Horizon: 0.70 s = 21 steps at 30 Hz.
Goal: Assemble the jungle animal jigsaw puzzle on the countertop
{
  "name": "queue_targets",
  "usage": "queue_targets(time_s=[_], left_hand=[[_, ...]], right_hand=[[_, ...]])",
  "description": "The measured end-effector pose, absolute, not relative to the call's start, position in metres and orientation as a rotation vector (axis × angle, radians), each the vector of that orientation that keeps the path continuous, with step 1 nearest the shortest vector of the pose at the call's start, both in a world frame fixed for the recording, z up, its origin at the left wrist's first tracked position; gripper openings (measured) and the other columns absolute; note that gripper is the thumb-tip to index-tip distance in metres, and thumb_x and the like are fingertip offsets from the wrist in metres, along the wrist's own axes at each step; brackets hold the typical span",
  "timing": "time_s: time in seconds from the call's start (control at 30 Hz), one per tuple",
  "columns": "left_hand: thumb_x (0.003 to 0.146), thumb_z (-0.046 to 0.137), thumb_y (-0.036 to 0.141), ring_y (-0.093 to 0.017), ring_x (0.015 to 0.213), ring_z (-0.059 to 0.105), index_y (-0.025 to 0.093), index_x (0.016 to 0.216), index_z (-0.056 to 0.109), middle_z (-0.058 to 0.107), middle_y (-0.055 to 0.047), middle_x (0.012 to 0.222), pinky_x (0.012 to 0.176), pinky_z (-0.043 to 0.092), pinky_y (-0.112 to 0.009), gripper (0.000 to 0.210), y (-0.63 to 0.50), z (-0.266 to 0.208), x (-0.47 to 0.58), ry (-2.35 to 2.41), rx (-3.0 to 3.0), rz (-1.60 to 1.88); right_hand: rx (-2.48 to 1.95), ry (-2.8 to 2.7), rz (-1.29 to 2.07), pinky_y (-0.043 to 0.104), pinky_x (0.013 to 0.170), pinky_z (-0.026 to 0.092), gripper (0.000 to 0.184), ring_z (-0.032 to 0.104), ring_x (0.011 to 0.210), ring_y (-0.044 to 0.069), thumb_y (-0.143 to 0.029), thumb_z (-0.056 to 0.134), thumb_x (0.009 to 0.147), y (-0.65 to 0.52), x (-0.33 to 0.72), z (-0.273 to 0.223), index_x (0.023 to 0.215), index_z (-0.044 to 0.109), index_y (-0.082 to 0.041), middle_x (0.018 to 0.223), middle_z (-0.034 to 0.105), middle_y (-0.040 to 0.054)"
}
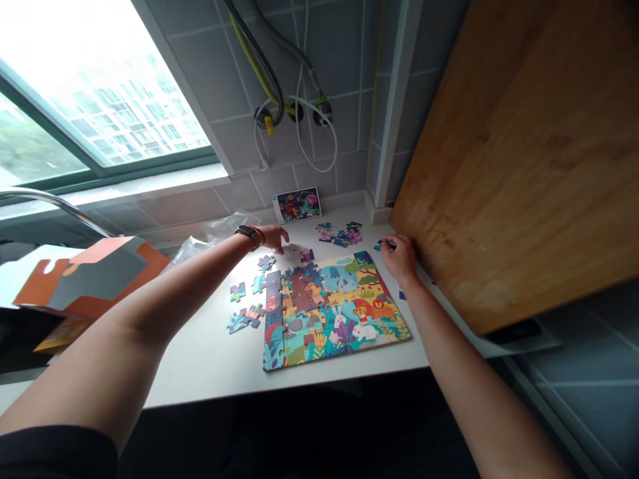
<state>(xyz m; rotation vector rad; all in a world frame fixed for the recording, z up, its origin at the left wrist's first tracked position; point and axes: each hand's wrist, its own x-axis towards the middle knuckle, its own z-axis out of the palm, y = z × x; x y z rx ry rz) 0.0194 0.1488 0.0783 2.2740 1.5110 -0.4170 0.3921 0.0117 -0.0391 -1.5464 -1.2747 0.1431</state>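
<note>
A partly joined jigsaw puzzle (349,313) with bright animal pictures lies flat on the white counter. My left hand (272,237), wearing a dark wristband, is over the counter behind the puzzle's far left corner. Its fingers are apart with nothing visible in them. Closest to it are a purple puzzle piece (306,255) at the puzzle's back edge and a loose bluish piece (266,263). To the right of the puzzle, my right hand (399,258) has its fingers closed on a small dark puzzle piece (380,245), partly hidden by the fingers.
Several loose pieces (344,236) lie behind the puzzle, others (245,318) on its left. A picture card (297,205) leans against the tiled wall. Clear plastic wrap (214,233) and an open orange box (94,276) are at left. A wooden panel (524,153) borders the right side.
</note>
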Motion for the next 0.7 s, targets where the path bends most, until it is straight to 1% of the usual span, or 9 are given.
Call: queue_targets(time_s=[0.07,0.17,0.23,0.33,0.43,0.5,0.57,0.63,0.7], left_hand=[[0.053,0.091,0.031,-0.024,0.084,0.072,0.023,0.105,0.079,0.080,-0.003,0.088,0.079,0.050,-0.029,0.054,0.145,0.077,0.001,1.523,2.296,-0.447],[0.051,0.092,0.035,-0.023,0.082,0.071,0.024,0.100,0.079,0.080,-0.001,0.087,0.075,0.048,-0.026,0.052,0.134,0.073,-0.023,1.520,2.304,-0.484],[0.052,0.093,0.039,-0.022,0.085,0.071,0.026,0.104,0.078,0.080,-0.001,0.092,0.074,0.047,-0.024,0.056,0.125,0.069,-0.035,1.506,2.318,-0.473],[0.057,0.092,0.043,-0.023,0.091,0.071,0.026,0.117,0.074,0.080,-0.003,0.103,0.074,0.046,-0.024,0.064,0.111,0.062,-0.049,1.489,2.343,-0.418],[0.060,0.091,0.043,-0.024,0.094,0.071,0.024,0.122,0.072,0.079,-0.004,0.107,0.075,0.045,-0.025,0.067,0.105,0.058,-0.057,1.490,2.340,-0.372],[0.059,0.091,0.041,-0.024,0.094,0.071,0.024,0.118,0.074,0.080,-0.004,0.105,0.074,0.046,-0.025,0.064,0.107,0.059,-0.061,1.492,2.321,-0.355],[0.058,0.091,0.039,-0.023,0.092,0.072,0.024,0.111,0.076,0.080,-0.002,0.101,0.074,0.046,-0.024,0.057,0.109,0.061,-0.065,1.490,2.295,-0.338],[0.061,0.090,0.039,-0.022,0.090,0.072,0.024,0.104,0.077,0.081,-0.001,0.099,0.073,0.047,-0.024,0.048,0.112,0.064,-0.068,1.491,2.266,-0.309],[0.065,0.088,0.040,-0.020,0.086,0.073,0.024,0.102,0.078,0.081,-0.002,0.099,0.071,0.048,-0.024,0.041,0.113,0.066,-0.072,1.503,2.233,-0.265]], right_hand=[[-1.554,-1.281,0.156,0.044,0.093,0.057,0.018,0.068,0.096,0.029,-0.023,0.058,0.078,0.011,0.392,-0.038,0.084,0.074,-0.020,0.094,0.074,0.0126],[-1.575,-1.313,0.169,0.044,0.094,0.056,0.018,0.068,0.095,0.029,-0.023,0.057,0.079,0.010,0.392,-0.037,0.083,0.074,-0.020,0.093,0.074,0.0128],[-1.590,-1.323,0.168,0.044,0.094,0.056,0.019,0.069,0.094,0.028,-0.024,0.056,0.079,0.010,0.392,-0.036,0.084,0.074,-0.020,0.094,0.075,0.0131],[-1.602,-1.321,0.170,0.043,0.092,0.056,0.020,0.070,0.093,0.028,-0.027,0.056,0.079,0.010,0.392,-0.036,0.084,0.074,-0.020,0.096,0.076,0.0134],[-1.607,-1.320,0.168,0.042,0.091,0.056,0.020,0.070,0.093,0.028,-0.028,0.057,0.079,0.010,0.393,-0.037,0.084,0.074,-0.020,0.095,0.076,0.0130],[-1.613,-1.317,0.164,0.042,0.090,0.056,0.020,0.070,0.092,0.028,-0.028,0.057,0.079,0.010,0.393,-0.038,0.085,0.075,-0.021,0.095,0.076,0.0124],[-1.622,-1.314,0.164,0.042,0.089,0.056,0.021,0.070,0.091,0.028,-0.029,0.057,0.078,0.010,0.394,-0.038,0.085,0.075,-0.021,0.095,0.076,0.0124],[-1.631,-1.312,0.171,0.043,0.090,0.056,0.021,0.070,0.089,0.028,-0.029,0.057,0.078,0.010,0.395,-0.037,0.085,0.075,-0.021,0.094,0.076,0.0126],[-1.634,-1.306,0.185,0.042,0.089,0.057,0.021,0.070,0.087,0.027,-0.030,0.058,0.077,0.010,0.395,-0.037,0.085,0.076,-0.021,0.094,0.076,0.0123]])
